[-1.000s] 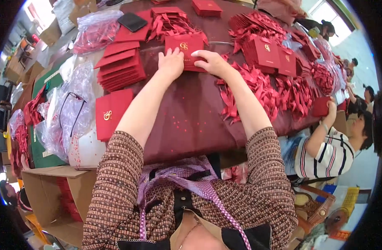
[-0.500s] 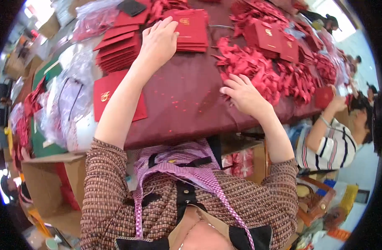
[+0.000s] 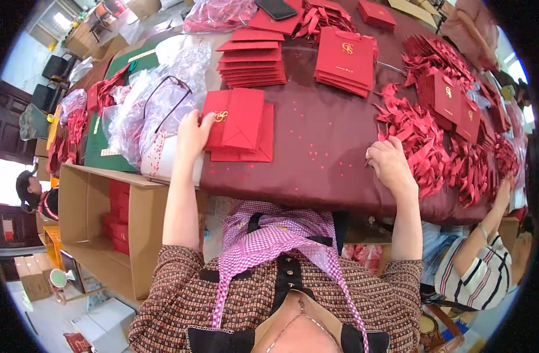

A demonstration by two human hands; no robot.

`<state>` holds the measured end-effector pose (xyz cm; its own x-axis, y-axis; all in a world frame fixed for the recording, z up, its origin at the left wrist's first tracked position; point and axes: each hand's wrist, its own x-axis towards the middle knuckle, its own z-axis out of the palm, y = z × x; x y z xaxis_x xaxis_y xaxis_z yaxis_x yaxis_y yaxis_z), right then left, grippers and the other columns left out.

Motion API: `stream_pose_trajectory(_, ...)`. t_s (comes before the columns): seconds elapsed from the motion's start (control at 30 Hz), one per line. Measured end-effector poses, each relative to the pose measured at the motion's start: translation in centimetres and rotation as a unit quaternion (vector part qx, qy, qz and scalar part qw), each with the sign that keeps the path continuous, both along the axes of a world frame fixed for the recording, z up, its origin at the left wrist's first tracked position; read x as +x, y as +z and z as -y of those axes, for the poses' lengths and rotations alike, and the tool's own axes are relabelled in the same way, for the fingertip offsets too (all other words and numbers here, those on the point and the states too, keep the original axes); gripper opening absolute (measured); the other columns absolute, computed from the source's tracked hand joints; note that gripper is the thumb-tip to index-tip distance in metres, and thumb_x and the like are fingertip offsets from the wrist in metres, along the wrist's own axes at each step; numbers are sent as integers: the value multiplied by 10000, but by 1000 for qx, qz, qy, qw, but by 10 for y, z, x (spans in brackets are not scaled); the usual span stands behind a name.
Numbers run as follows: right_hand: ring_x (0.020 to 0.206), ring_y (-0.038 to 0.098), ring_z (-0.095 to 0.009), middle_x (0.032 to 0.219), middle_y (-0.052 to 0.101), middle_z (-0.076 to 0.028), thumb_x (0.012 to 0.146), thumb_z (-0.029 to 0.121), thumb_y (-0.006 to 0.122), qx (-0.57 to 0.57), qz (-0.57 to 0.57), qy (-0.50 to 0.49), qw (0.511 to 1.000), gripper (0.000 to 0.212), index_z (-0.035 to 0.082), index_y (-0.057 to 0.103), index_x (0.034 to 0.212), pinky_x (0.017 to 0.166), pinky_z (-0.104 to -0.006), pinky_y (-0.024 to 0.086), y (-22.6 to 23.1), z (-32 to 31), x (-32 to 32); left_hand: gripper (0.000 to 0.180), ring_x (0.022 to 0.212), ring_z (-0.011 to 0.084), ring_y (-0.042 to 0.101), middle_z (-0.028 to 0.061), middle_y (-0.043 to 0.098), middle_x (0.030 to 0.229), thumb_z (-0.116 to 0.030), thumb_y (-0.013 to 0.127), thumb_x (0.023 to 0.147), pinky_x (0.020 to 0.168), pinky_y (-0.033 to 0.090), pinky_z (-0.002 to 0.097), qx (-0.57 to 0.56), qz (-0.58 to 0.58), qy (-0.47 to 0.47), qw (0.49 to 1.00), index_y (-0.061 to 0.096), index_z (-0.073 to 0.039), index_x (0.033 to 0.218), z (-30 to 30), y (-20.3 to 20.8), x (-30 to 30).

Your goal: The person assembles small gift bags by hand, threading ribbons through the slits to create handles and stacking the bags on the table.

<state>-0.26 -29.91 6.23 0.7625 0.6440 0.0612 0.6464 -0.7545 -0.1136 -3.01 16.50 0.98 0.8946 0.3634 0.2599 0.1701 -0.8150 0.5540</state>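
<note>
At the left front of the table, my left hand (image 3: 194,138) pinches the left edge of a flat red paper bag (image 3: 240,117) with a gold print. That bag lies overlapping another red bag (image 3: 263,153) beneath it. My right hand (image 3: 390,165) is at the left edge of a heap of red ribbons (image 3: 425,167). Its fingers are curled together, and whatever they may hold is hidden. A stack of flat red bags with gold print (image 3: 344,59) lies farther back, between the two hands. Left of it is another stack of folded red bags (image 3: 252,62).
Tiny red bits dot the maroon tablecloth (image 3: 304,117). Crumpled clear plastic and black-framed glasses (image 3: 169,103) lie at the left. An open cardboard box (image 3: 146,235) with red things inside stands below. More bags (image 3: 446,97) lie at the right, near a person in a striped shirt (image 3: 475,270).
My left hand has come back from the rear stack, and a bag now lies over the one at the left front. My right hand's spread fingers have drawn together. The view has shifted.
</note>
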Motion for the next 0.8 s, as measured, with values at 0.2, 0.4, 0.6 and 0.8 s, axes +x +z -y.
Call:
stream_pose_trajectory(0.2, 924, 603, -251, 885, 648, -78, 804, 73, 628, 134, 17, -13, 991, 86, 80, 653, 886, 986, -428, 369, 10, -5, -3, 531, 976, 428, 551, 268, 575, 1018, -416, 695, 828, 849, 456, 484, 47, -26, -9, 999, 589, 80, 982, 41, 5, 1)
stream_pose_trajectory(0.4, 856, 596, -270, 843, 618, -84, 816, 95, 647, 252, 43, -20, 967, 102, 64, 643, 912, 854, -379, 409, 8, -30, -15, 484, 951, 365, 538, 186, 552, 996, -405, 735, 774, 819, 448, 467, 180, 71, -67, 979, 598, 34, 927, 102, 13, -8)
stream_pose_trajectory(0.6, 818, 609, -296, 845, 629, -103, 829, 79, 644, 385, 33, -49, 921, 81, 44, 636, 902, 730, -370, 449, -9, -64, -6, 408, 930, 318, 535, 150, 546, 982, -340, 750, 766, 803, 432, 428, 200, 73, -115, 970, 589, -1, 924, 163, 14, -2)
stream_pose_trajectory(0.8, 830, 606, -279, 861, 632, -81, 821, 103, 653, 400, 36, -48, 915, 74, 75, 618, 880, 741, -383, 424, -24, -92, -11, 281, 847, 333, 604, 169, 628, 916, -203, 722, 803, 751, 464, 436, 57, 95, -151, 982, 578, 10, 916, 165, 6, 9)
